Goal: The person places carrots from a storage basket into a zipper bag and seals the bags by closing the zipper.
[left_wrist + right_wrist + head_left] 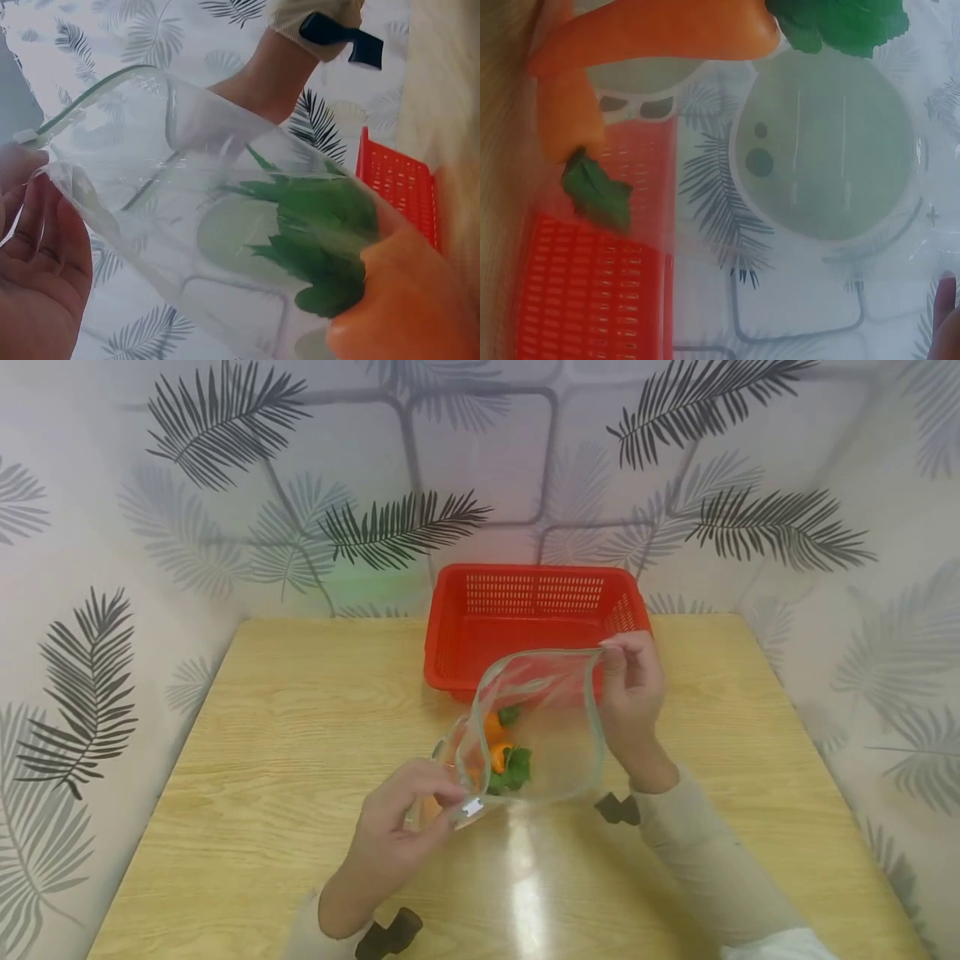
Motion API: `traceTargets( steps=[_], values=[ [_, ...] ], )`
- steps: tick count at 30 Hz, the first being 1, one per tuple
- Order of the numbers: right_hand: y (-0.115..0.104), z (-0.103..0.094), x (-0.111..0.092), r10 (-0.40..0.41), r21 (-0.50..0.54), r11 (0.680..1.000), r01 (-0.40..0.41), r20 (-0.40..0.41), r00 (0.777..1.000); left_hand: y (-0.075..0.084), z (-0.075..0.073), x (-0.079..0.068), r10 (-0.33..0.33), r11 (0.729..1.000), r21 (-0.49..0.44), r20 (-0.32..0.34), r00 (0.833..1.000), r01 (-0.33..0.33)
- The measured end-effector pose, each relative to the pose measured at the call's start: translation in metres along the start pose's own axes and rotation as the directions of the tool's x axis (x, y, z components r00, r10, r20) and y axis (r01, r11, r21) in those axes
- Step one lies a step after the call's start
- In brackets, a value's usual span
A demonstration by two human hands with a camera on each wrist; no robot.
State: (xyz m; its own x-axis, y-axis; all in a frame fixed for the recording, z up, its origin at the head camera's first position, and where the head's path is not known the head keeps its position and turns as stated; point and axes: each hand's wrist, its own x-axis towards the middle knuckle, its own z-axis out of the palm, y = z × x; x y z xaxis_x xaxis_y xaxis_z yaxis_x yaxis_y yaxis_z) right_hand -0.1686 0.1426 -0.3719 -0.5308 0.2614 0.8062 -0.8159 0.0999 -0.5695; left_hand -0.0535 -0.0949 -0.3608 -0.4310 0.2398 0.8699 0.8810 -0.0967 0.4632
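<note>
A clear zip bag [558,743] hangs between both hands, its mouth spread wide. Inside it lie orange carrots [660,30] with green leafy tops [322,232], low and toward the bag's left side in the head view. My left hand [397,827] pinches the near corner of the opening, thumb and index finger right beside the white slider [471,808]. At the far right corner my right hand [633,697] pinches the rim between thumb and finger. A pale green rounded print [829,150] shows on the bag's wall in the right wrist view.
Behind the bag, a red plastic basket [525,635] with slotted walls stands at the back of the wooden table [300,718]. Leaf-patterned covering [480,460] rises along the back and both sides. Dark wrist mounts [388,935] stick out near both cuffs.
</note>
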Motion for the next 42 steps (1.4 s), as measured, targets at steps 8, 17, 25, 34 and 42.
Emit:
traceTargets(
  steps=[8,17,25,34,42],
  values=[
    [0.007,-0.012,0.001,0.016,0.007,1.000,-0.016,-0.035,0.999,-0.008,-0.018,-0.006,-0.104,0.994,-0.031,-0.102,0.989,0.101],
    [-0.001,-0.025,0.008,-0.010,-0.100,0.995,0.001,-0.087,0.996,-0.010,-0.038,-0.005,-0.169,0.986,-0.053,-0.294,0.941,0.160],
    [-0.014,-0.030,0.011,-0.051,-0.097,0.994,0.043,-0.085,0.995,-0.011,-0.050,-0.006,-0.253,0.967,-0.057,-0.338,0.907,0.249],
    [-0.023,-0.030,0.016,-0.071,-0.002,0.997,0.071,-0.057,0.996,-0.017,-0.054,-0.005,-0.279,0.959,-0.138,-0.299,0.912,0.248],
    [-0.025,-0.040,0.018,0.005,-0.072,0.997,-0.003,0.029,1.000,-0.017,-0.051,-0.002,-0.360,0.932,-0.171,-0.308,0.880,0.321]
  ],
)
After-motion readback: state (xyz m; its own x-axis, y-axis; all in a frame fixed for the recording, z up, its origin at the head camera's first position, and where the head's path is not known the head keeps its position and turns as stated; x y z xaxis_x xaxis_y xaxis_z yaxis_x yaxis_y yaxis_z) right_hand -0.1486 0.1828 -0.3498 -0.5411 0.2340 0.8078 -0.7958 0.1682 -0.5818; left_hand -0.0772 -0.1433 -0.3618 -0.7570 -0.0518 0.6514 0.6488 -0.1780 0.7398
